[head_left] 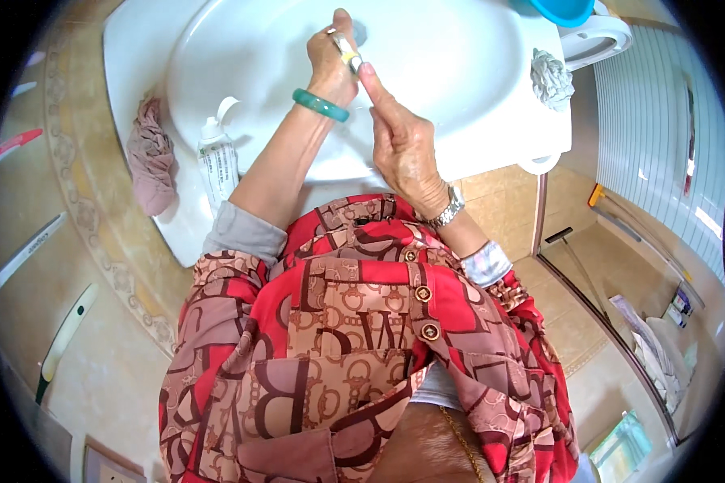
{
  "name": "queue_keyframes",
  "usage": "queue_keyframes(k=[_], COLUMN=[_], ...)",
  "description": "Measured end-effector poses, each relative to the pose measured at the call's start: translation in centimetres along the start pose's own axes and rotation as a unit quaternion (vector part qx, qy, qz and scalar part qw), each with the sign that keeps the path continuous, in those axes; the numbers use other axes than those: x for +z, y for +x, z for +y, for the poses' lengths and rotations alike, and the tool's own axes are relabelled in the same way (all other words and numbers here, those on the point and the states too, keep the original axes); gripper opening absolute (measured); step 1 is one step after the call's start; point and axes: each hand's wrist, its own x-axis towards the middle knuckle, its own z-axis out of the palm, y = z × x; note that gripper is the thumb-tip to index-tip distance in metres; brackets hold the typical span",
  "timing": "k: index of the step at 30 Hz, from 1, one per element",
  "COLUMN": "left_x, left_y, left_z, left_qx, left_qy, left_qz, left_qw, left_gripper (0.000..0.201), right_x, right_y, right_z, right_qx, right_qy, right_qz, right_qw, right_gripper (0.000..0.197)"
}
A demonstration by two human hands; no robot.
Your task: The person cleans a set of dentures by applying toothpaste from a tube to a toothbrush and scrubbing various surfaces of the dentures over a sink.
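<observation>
My left hand (327, 63), with a green bangle (321, 105) on its wrist, is closed over the white washbasin (187, 48). It grips a small white and yellow thing (347, 56) with a shiny grey part, whose kind I cannot make out. From the right, my right hand (403, 149) reaches in, its index fingertip against the end of that thing. The other right fingers are curled, and what lies inside them is hidden. Nearest my left forearm, a white bottle (219, 165) with a white top stands on the basin's left edge.
A brownish-pink cloth (151, 161) lies on the left rim, a crumpled grey cloth (551, 79) on the right. Behind that are a blue basin (568, 10) and a white toilet seat (600, 40). A floor squeegee (576, 258) leans at the right beside a ribbed panel (660, 121).
</observation>
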Motion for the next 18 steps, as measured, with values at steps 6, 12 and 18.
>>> queue_keyframes(k=[6, 12, 18], left_x=[0.6, 0.2, -0.3], left_y=[-1.2, -0.8, 0.6], left_z=[-0.5, -0.2, 0.4], left_qx=[0.001, 0.006, 0.013], left_qy=[-0.028, -0.018, 0.022], left_qz=[-0.053, -0.065, -0.014], left_qw=[0.998, 0.998, 1.000], left_gripper=[0.040, 0.042, 0.041], right_x=[-0.2, 0.1, 0.0], right_y=[1.3, 1.2, 0.1], right_z=[0.0, 0.5, 0.2], right_qx=[-0.075, -0.065, -0.045], right_qy=[0.026, 0.010, -0.058], right_qz=[0.069, 0.058, 0.029], right_qw=[0.995, 0.996, 0.997], right_gripper=[0.059, 0.060, 0.061])
